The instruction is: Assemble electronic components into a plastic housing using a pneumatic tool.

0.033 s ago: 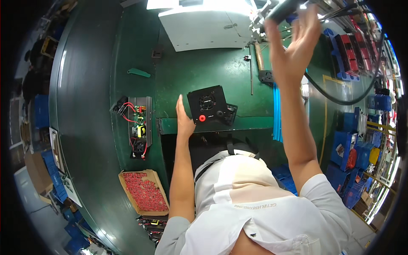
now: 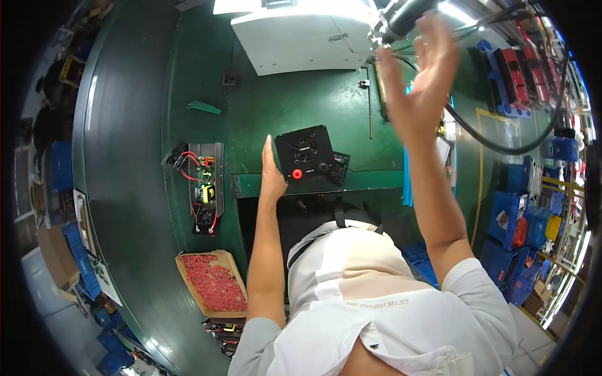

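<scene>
1. While the left hand [image 2: 271, 178] lies flat with fingers straight and released against the left side of the black fan-fronted box [image 2: 305, 152], the right hand [image 2: 419, 88] is raised toward one o'clock, its fingers spread and released just below the hanging power tool [image 2: 406, 17], not yet around it.
2. That box sits at the near edge of the green surface [image 2: 282, 100], close to the centre of the view, with a round red part and a fan grille on its upper face; a smaller black piece [image 2: 340, 167] touches it at three o'clock.
3. By my reading, the step in hand is steadying the box while fetching the suspended tool. The next move would call for closing the right fingers round the tool's body and drawing it down over the box, with the left hand keeping the box from sliding.
4. At nine o'clock from the box lies an open circuit board assembly [image 2: 205, 186] with red and black wires, and at seven o'clock an open cardboard box of small red parts [image 2: 213, 282].
5. A green strip [image 2: 204, 108] lies at eleven o'clock, and a white panel [image 2: 301, 41] at twelve.
6. Around the surface, blue bins [image 2: 517, 219] stack at three to four o'clock, a thick black hose [image 2: 501, 147] loops near the right arm, and the floor at nine o'clock is dim.
</scene>
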A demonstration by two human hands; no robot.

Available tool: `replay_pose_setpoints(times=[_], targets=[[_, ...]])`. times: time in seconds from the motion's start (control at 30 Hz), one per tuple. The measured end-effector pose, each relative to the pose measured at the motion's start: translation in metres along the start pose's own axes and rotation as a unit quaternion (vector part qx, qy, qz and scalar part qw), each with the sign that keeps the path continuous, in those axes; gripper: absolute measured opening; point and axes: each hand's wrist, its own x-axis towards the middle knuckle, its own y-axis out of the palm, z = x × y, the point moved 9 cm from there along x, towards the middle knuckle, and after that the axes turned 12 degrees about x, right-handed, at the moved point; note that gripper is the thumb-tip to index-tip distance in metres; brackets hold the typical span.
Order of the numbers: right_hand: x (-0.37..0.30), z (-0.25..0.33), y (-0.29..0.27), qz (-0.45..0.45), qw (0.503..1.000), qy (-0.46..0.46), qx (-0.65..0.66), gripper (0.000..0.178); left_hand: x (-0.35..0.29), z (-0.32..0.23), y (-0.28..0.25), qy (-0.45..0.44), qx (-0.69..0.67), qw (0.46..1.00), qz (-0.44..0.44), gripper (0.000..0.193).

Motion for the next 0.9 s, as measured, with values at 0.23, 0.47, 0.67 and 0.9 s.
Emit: replay_pose_setpoints(times=[0.23, 0.47, 0.67, 0.9], targets=[[-0.235, -0.093, -0.043, 0.19, 0.827, 0.525, 0.069, 0.057, 0.036, -0.045, -0.003, -0.025, -0.133, 0.973, 0.185, 0.049], [-0.318, -0.076, -0.068, 0.327, 0.787, 0.524, 0.015, 0.069, 0.009, -0.012, -0.007, -0.337, -0.23, 0.886, 0.221, 0.038], [-0.299, -0.065, -0.069, 0.324, 0.806, 0.495, 0.031, 0.075, -0.029, -0.046, 0.004, -0.464, -0.467, 0.729, 0.188, 0.043], [-0.308, -0.068, -0.058, 0.381, 0.785, 0.486, 0.04, 0.052, -0.073, -0.035, 0.032, -0.506, -0.45, 0.711, 0.188, 0.043]])
